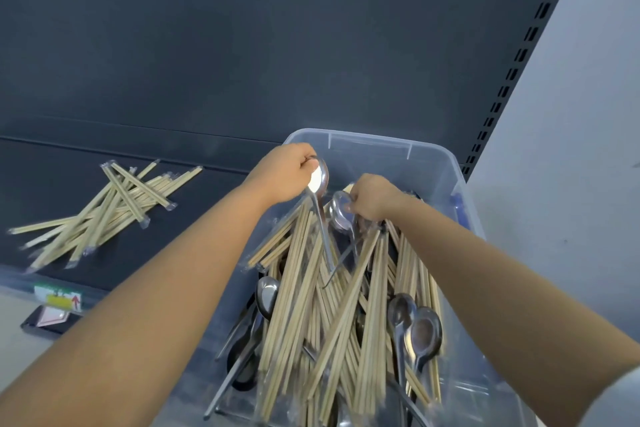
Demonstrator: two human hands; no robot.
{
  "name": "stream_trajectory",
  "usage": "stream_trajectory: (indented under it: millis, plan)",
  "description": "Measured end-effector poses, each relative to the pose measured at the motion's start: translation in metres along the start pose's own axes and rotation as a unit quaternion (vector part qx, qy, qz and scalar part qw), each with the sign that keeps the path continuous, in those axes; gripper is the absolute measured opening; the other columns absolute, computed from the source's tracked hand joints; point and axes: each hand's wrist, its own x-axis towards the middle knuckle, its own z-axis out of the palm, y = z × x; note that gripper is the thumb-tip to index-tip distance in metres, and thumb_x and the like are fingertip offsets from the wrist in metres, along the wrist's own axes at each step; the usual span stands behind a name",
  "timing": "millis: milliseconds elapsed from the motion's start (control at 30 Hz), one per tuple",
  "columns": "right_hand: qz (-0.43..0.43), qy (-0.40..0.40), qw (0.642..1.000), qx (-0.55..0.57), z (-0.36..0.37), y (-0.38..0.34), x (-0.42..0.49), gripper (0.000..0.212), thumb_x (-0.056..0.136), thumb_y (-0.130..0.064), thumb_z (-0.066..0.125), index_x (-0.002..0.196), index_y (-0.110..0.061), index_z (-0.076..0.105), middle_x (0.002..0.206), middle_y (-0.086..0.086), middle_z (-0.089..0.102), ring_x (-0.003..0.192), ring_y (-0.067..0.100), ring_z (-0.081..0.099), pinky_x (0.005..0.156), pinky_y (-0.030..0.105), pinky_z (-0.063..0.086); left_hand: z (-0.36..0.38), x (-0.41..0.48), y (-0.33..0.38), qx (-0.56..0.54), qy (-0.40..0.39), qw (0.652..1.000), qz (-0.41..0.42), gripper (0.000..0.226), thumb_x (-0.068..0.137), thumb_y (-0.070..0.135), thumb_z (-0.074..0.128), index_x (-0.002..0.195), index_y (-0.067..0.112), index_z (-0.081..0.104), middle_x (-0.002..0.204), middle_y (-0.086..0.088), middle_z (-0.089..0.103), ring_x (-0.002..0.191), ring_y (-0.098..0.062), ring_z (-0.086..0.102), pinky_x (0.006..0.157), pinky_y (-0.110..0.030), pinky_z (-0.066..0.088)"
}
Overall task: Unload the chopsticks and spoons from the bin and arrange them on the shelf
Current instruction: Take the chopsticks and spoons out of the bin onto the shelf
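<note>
Over a clear bin (433, 153) at the right of a dark shelf (201, 218), a person's left hand (287, 173) curls round one spoon (320, 177) while the right hand (372, 198) pinches a second spoon (340, 213). Chopsticks (332, 322) and more spoons (426, 326) fill the bin, and a chopstick pile (110, 208) lies on the shelf, well apart to the left.

one head-worn wide-angle view — looking forward and down, close over the bin (433, 163) and shelf (62, 184).
</note>
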Motion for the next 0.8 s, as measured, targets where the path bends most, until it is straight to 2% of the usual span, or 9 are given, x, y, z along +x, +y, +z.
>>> stream_trajectory:
  millis: [100,167,267,333,400,500,633,733,800]
  plan:
    - [0.017,0.046,0.997,0.064,-0.013,0.002,-0.005,0.04,0.098,-0.018,0.045,0.061,-0.004,0.044,0.058,0.006,0.041,0.059,0.021,0.042,0.05,0.026,0.034,-0.002,0.001,0.001,-0.045,0.001,0.999,-0.01,0.018,0.097,0.016,0.046,0.085,0.011,0.058,0.066,0.007,0.05,0.063,-0.012,0.047,0.065,-0.031,0.039]
    - [0.016,0.102,0.988,0.116,-0.02,0.001,-0.008,0.036,0.097,-0.022,0.045,0.067,-0.003,0.049,0.059,0.006,0.045,0.063,0.024,0.046,0.058,0.026,0.036,-0.004,0.002,0.004,-0.086,-0.003,0.996,-0.02,0.02,0.097,0.014,0.047,0.086,0.003,0.059,0.068,0.001,0.052,0.063,-0.015,0.047,0.066,-0.031,0.041]
    - [0.003,0.198,0.954,0.226,-0.036,-0.003,-0.012,0.039,0.095,-0.021,0.047,0.058,-0.009,0.04,0.053,0.006,0.043,0.056,0.023,0.044,0.048,0.024,0.034,-0.015,-0.002,0.013,-0.214,0.025,0.975,-0.055,0.019,0.097,0.011,0.048,0.086,0.001,0.058,0.068,-0.005,0.054,0.053,-0.01,0.05,0.057,-0.019,0.045]
    - [-0.019,0.237,0.923,0.301,-0.049,-0.012,-0.016,0.039,0.093,-0.018,0.051,0.057,-0.01,0.037,0.055,0.009,0.042,0.053,0.02,0.04,0.045,0.023,0.03,-0.023,-0.009,0.021,-0.298,0.037,0.951,-0.068,0.016,0.097,0.012,0.051,0.085,0.005,0.059,0.065,-0.003,0.055,0.046,-0.007,0.051,0.054,-0.019,0.047]
    - [-0.051,0.233,0.898,0.369,-0.057,-0.027,-0.022,0.037,0.092,-0.017,0.054,0.058,-0.009,0.041,0.054,0.01,0.042,0.048,0.017,0.039,0.045,0.022,0.032,-0.033,-0.02,0.028,-0.369,0.046,0.926,-0.064,0.009,0.094,0.011,0.058,0.09,0.004,0.063,0.062,-0.002,0.06,0.046,-0.01,0.052,0.056,-0.024,0.049]
    - [-0.11,0.193,0.877,0.427,-0.06,-0.053,-0.03,0.042,0.093,-0.026,0.056,0.056,-0.011,0.042,0.051,0.005,0.037,0.048,0.014,0.034,0.045,0.023,0.029,-0.05,-0.041,0.03,-0.402,0.061,0.911,-0.068,0.016,0.091,0.011,0.063,0.102,0.001,0.066,0.067,-0.007,0.064,0.049,-0.01,0.054,0.055,-0.022,0.05]
    - [-0.152,0.131,0.836,0.51,-0.056,-0.096,-0.037,0.06,0.094,-0.042,0.055,0.044,-0.015,0.034,0.041,0.002,0.035,0.037,0.016,0.032,0.041,0.023,0.029,-0.075,-0.074,0.011,-0.417,0.104,0.895,-0.117,0.019,0.092,0.015,0.061,0.096,-0.003,0.066,0.069,-0.01,0.062,0.05,-0.01,0.056,0.057,-0.022,0.052]
    - [-0.173,0.153,0.861,0.452,-0.053,-0.142,-0.037,0.063,0.092,-0.047,0.055,0.042,-0.015,0.033,0.042,0.003,0.035,0.044,0.02,0.039,0.048,0.029,0.035,-0.096,-0.101,-0.013,-0.43,0.127,0.882,-0.142,0.015,0.093,0.015,0.06,0.085,0.003,0.062,0.065,-0.007,0.062,0.05,-0.011,0.057,0.054,-0.021,0.052]
    - [-0.193,0.163,0.875,0.413,-0.052,-0.177,-0.037,0.067,0.092,-0.046,0.055,0.039,-0.015,0.029,0.035,-0.003,0.031,0.04,0.016,0.038,0.046,0.025,0.033,-0.115,-0.119,-0.033,-0.442,0.141,0.873,-0.151,0.016,0.093,0.016,0.06,0.079,0.007,0.059,0.063,-0.005,0.063,0.05,-0.012,0.057,0.054,-0.022,0.052]
